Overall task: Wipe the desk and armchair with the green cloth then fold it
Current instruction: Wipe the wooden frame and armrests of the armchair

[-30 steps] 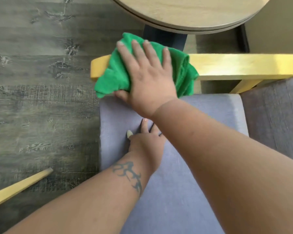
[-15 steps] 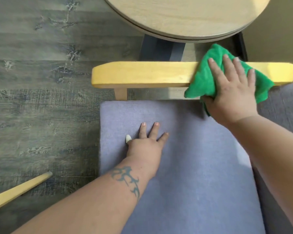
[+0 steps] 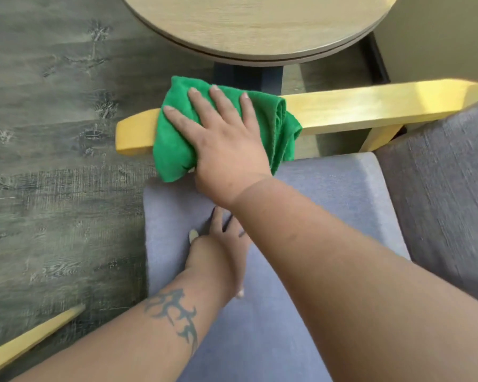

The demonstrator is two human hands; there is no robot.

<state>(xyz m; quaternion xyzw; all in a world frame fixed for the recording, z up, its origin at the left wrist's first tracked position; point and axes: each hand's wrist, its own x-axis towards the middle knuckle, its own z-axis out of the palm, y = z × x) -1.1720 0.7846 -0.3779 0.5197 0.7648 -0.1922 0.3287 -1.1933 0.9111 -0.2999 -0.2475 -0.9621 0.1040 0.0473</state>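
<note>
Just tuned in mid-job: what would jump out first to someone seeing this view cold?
The bright green cloth stands out first, bunched over the near end of the yellow wooden armrest, with the right hand pressed flat on top of it. Below it, the left hand rests on the grey-blue seat cushion, its forearm tattooed. A round wooden tabletop fills the top of the view.

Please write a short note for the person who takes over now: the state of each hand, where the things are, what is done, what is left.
Right hand: flat, fingers spread, pressing the green cloth on the yellow armrest near its front end.
Left hand: empty, flat on the grey seat cushion, partly hidden by the right forearm.
Round desk: beyond the armrest; whether wiped, cannot tell.
Done: armrest wipe underway.
Left: probably the rest of the armchair, then fold the cloth.
</note>
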